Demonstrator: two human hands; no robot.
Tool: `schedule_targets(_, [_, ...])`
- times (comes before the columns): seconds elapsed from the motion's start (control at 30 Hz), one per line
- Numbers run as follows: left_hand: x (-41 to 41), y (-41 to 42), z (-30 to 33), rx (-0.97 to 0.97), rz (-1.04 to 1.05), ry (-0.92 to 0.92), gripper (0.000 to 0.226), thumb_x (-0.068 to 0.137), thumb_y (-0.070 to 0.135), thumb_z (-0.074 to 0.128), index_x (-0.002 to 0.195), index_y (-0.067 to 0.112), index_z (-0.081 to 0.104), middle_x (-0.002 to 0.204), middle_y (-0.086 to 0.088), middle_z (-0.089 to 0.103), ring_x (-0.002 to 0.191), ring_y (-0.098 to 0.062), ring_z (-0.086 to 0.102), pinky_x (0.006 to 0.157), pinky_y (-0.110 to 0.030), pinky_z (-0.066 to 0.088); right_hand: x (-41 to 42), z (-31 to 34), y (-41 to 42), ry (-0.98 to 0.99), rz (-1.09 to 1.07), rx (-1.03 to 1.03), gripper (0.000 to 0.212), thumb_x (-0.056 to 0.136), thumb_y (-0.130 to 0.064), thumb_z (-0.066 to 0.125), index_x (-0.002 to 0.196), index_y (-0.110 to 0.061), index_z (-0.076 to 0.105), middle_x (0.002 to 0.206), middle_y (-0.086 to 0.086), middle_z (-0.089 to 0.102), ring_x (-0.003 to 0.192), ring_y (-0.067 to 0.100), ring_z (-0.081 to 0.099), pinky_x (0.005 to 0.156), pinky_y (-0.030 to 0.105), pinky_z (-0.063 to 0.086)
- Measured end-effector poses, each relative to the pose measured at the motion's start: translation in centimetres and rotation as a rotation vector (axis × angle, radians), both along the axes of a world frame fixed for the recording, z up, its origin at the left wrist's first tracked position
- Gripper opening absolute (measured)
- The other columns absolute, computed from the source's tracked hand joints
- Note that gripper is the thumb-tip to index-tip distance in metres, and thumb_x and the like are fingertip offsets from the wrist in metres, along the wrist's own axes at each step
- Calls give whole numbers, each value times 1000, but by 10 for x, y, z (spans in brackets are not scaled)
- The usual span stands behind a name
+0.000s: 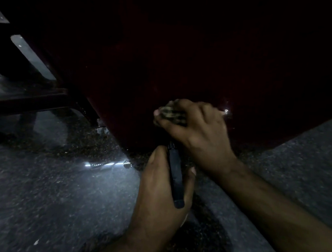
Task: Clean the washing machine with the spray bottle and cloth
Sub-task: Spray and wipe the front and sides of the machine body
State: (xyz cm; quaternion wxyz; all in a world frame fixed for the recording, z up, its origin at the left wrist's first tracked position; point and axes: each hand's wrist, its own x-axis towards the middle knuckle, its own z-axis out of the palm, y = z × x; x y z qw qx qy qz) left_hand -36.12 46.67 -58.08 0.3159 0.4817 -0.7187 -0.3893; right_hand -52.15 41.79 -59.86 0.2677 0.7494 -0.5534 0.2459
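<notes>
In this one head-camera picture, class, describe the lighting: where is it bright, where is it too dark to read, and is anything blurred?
Head view: very dim overall; the dark red machine panel is almost black, detail lost. Brightest patch is glare on the speckled floor, beside the left hand holding a slim dark object. The right hand, clutching the cloth, looks slightly motion-blurred. Edges bow from the wide lens.

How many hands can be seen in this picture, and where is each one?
2. The right hand presses a cloth against the dark red machine panel. The left hand, just below, holds a slim black object. None seems hidden.
</notes>
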Motion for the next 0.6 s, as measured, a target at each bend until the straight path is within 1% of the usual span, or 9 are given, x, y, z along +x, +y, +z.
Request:
schedule_targets(0.07, [-2, -2, -1, 37, -1, 3, 30, 92, 24, 78, 105, 20, 52, 96, 4, 56, 81, -8, 57, 70, -9, 42, 10, -8, -9, 35, 71, 55, 39, 92, -28, 71, 130, -29, 70, 138, 8, 53, 106, 26, 44, 77, 39, 35])
schedule_targets(0.13, [-1, -2, -2, 70, 11, -7, 33, 91, 23, 79, 112, 17, 54, 100, 3, 59, 85, -8, 59, 71, -7, 43, 14, -25, -9, 85, 75, 155, 38, 89, -30, 64, 127, -27, 72, 138, 5, 44, 107, 24, 43, 77, 35, 32])
schedule_targets(0.2, [0, -2, -2, 57, 12, -21, 35, 91, 23, 79, 115, 15, 55, 100, 4, 58, 86, -8, 58, 72, -6, 41, 4, -43, 1, 115, 73, 234, 40, 82, -25, 75, 121, -22, 73, 137, 6, 46, 107, 24, 45, 75, 36, 35])
schedule_targets(0.23, [1, -1, -3, 59, 8, -19, 32, 91, 22, 79, 111, 17, 54, 97, 5, 58, 84, -8, 58, 71, -6, 41, -5, -47, 8, 126, 62, 248, 43, 79, -23, 77, 122, -22, 72, 136, 7, 50, 107, 25, 46, 75, 37, 34])
schedule_targets(0.33, [6, 0, -5, 54, 13, -11, 27, 92, 29, 77, 101, 22, 52, 90, 7, 58, 76, -9, 59, 64, -12, 41, -24, -38, 22, 144, -39, 146, 41, 90, -23, 58, 129, -28, 71, 136, 8, 44, 106, 27, 44, 76, 38, 31])
schedule_targets(0.43, [7, 0, -12, 33, 40, -11, 25, 87, 41, 72, 95, 26, 53, 84, 11, 63, 71, -10, 67, 63, -24, 51, -14, -25, 14, 135, -55, -3, 37, 98, -25, 57, 133, -28, 68, 137, 7, 46, 110, 25, 46, 78, 38, 33])
schedule_targets(0.47, [6, 0, -13, 25, 40, -18, 26, 87, 42, 73, 93, 27, 53, 82, 11, 64, 69, -8, 67, 63, -23, 52, -8, -25, 9, 148, -22, -9, 37, 98, -25, 57, 133, -26, 68, 138, 7, 50, 112, 25, 47, 79, 38, 34])
schedule_targets(0.53, [3, -1, -11, 19, 19, -26, 26, 88, 39, 77, 92, 26, 55, 77, 13, 64, 69, -5, 66, 61, -13, 48, 0, -35, 0, 217, 57, 33, 36, 95, -29, 61, 129, -23, 70, 136, 6, 60, 114, 23, 48, 80, 37, 35])
schedule_targets(0.6, [-1, 0, -7, 28, -19, -24, 25, 87, 45, 73, 93, 27, 56, 75, 13, 64, 67, -5, 65, 60, -12, 47, -6, -52, 3, 249, 79, 114, 37, 89, -30, 68, 125, -22, 69, 135, 3, 62, 115, 22, 48, 81, 36, 36])
